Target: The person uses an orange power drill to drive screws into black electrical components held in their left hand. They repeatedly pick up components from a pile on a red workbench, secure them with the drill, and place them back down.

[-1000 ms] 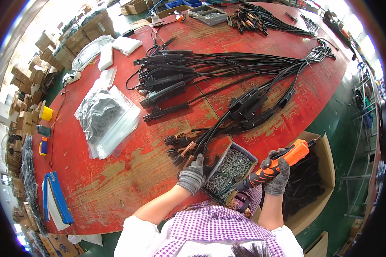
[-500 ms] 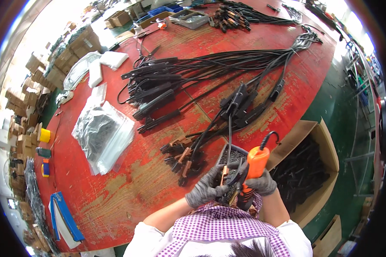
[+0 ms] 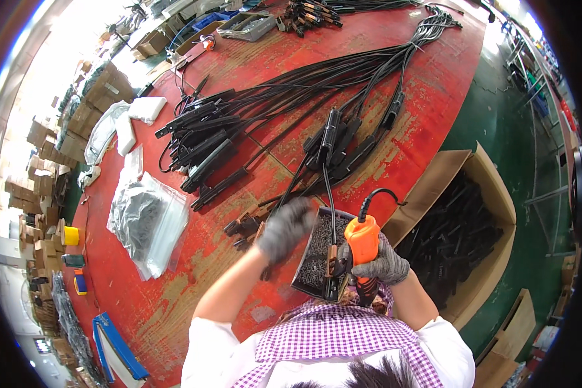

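Note:
In my right hand (image 3: 385, 264) is an orange and black electric screwdriver (image 3: 363, 238), my gloved fingers wrapped round its body. Just left of it, a black cable (image 3: 328, 184) runs down to a copper-coloured and black clamp (image 3: 332, 262) over a dark tray of small screws (image 3: 315, 249). Whether my right fingers also touch that clamp is hidden. My left hand (image 3: 284, 229), gloved in grey, is smeared by motion beside the tray. It is close to several copper-coloured clamp ends (image 3: 242, 226), and its fingers cannot be made out.
Bundled black cables with black clamp handles (image 3: 207, 152) spread across the red worn table (image 3: 194, 284). Clear plastic bags (image 3: 150, 223) lie to the left. At right stands an open carton (image 3: 427, 187) of black parts. A grey bin (image 3: 249, 27) sits at the far edge.
My left hand has let go of the clamp and swung up and left, away from the screwdriver. My right hand keeps the screwdriver. The view has shifted somewhat.

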